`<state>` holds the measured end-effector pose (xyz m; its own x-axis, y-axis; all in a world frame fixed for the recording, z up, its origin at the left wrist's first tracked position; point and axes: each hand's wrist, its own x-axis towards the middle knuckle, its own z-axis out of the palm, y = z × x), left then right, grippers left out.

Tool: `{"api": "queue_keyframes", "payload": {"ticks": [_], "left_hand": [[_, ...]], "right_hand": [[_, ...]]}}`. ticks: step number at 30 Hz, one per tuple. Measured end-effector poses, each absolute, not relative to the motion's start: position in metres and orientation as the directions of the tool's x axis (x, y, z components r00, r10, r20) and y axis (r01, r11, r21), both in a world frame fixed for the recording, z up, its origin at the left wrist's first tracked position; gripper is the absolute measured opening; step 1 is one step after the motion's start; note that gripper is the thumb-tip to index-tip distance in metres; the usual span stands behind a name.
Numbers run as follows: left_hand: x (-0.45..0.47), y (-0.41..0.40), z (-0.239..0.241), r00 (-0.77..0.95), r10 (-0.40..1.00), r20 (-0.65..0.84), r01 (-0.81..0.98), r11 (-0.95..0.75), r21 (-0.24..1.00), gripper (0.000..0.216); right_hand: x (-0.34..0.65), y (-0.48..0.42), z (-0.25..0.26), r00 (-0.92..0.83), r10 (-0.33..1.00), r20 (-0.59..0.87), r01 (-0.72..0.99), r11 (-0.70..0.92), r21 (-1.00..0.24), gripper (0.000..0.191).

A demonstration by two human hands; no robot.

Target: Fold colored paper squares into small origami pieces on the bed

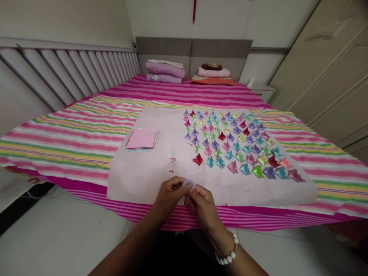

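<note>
Bedspread [71, 130] in bright stripes spreads widest, running back to a grey-beige headboard [163, 46] where folded bedding [165, 69] is piled. On its near part lies a large white sheet [244, 193], its front edge close to the person. Rows of small folded paper pieces [222, 135] in many colours, points up, fill much of the sheet's right side, ahead and to the right of the right hand [204, 203]. A stack of square paper [142, 138], pink on top, lies ahead and to the left, on the side of the left hand [172, 191]. Both hands meet over the sheet's near edge, fingers drawn in, each pinching one small lilac paper [189, 183] between thumb and fingers. That paper sits right at the fingertips, bridging the two hands, so neither is nearer; the left takes it from one side and the right from the other. Its long axis cannot be told, since the thumbs and fingers cover much of it; they are all that stands in the way of a view. Smallest are some red scraps [173, 160], lying on the sheet just beyond the left hand, between it and the stack's side.
</note>
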<state>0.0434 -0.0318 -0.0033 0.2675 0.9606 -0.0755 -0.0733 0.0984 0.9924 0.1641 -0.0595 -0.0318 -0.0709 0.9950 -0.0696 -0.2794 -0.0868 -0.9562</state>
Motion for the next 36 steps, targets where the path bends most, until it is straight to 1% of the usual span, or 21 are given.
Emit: {"api": "queue_keyframes", "payload": {"ticks": [3, 5, 7, 11, 14, 16, 17, 18, 20, 21, 23, 25, 28, 31, 36], "left_hand": [[0.044, -0.033, -0.005, 0.227, 0.973, -0.048, -0.057, 0.062, 0.996, 0.027], [0.042, -0.033, -0.004, 0.193, 0.98, -0.039, -0.016, 0.042, 0.999, 0.029], [0.041, -0.033, -0.002, 0.171, 0.985, -0.016, 0.029, 0.011, 1.0, 0.026], [0.037, -0.032, -0.003, 0.166, 0.985, 0.044, 0.097, -0.061, 0.993, 0.019], [0.033, -0.031, -0.004, 0.133, 0.985, 0.111, 0.154, -0.131, 0.979, 0.022], [0.029, -0.031, -0.002, 0.155, 0.979, 0.136, 0.163, -0.161, 0.973, 0.022], [0.027, -0.031, 0.0, 0.175, 0.975, 0.14, 0.168, -0.169, 0.971, 0.022], [0.025, -0.031, 0.003, 0.194, 0.971, 0.142, 0.176, -0.177, 0.968, 0.022], [0.023, -0.032, 0.008, 0.221, 0.965, 0.138, 0.205, -0.184, 0.961, 0.021], [0.023, -0.033, 0.01, 0.23, 0.964, 0.13, 0.217, -0.181, 0.959, 0.02], [0.024, -0.035, 0.013, 0.236, 0.966, 0.1, 0.21, -0.152, 0.966, 0.016], [0.025, -0.037, 0.015, 0.22, 0.973, 0.076, 0.171, -0.115, 0.978, 0.012], [0.027, -0.039, 0.016, 0.191, 0.975, 0.113, 0.161, -0.144, 0.976, 0.012], [0.026, -0.039, 0.016, 0.245, 0.958, 0.15, 0.186, -0.198, 0.962, 0.009], [0.023, -0.038, 0.015, 0.293, 0.953, 0.08, 0.167, -0.134, 0.977, 0.013]], "right_hand": [[0.164, -0.06, -0.031, -0.092, 0.994, -0.053, -0.271, -0.076, -0.96, 0.039], [0.164, -0.061, -0.03, -0.119, 0.992, -0.042, -0.268, -0.073, -0.961, 0.037], [0.164, -0.063, -0.03, -0.114, 0.993, -0.031, -0.261, -0.06, -0.964, 0.036], [0.167, -0.063, -0.03, -0.044, 0.998, -0.041, -0.246, -0.05, -0.968, 0.037], [0.17, -0.061, -0.03, -0.087, 0.995, -0.055, -0.25, -0.076, -0.965, 0.037], [0.172, -0.06, -0.028, -0.118, 0.992, -0.052, -0.251, -0.08, -0.965, 0.033], [0.174, -0.06, -0.026, -0.106, 0.993, -0.043, -0.258, -0.07, -0.964, 0.028], [0.175, -0.06, -0.024, -0.071, 0.997, -0.028, -0.267, -0.046, -0.963, 0.026], [0.179, -0.06, -0.02, 0.038, 0.999, 0.033, -0.274, 0.042, -0.961, 0.034], [0.181, -0.06, -0.017, 0.085, 0.994, 0.076, -0.257, 0.096, -0.962, 0.034], [0.184, -0.061, -0.012, 0.134, 0.979, 0.156, -0.191, 0.18, -0.965, 0.022], [0.186, -0.061, -0.007, 0.131, 0.974, 0.185, -0.144, 0.203, -0.969, 0.013], [0.188, -0.06, -0.003, 0.089, 0.989, 0.117, -0.182, 0.131, -0.975, 0.015], [0.189, -0.059, -0.006, 0.031, 0.999, 0.033, -0.254, 0.04, -0.966, 0.021], [0.191, -0.057, -0.011, -0.049, 0.999, -0.016, -0.275, -0.029, -0.961, 0.024]]}}
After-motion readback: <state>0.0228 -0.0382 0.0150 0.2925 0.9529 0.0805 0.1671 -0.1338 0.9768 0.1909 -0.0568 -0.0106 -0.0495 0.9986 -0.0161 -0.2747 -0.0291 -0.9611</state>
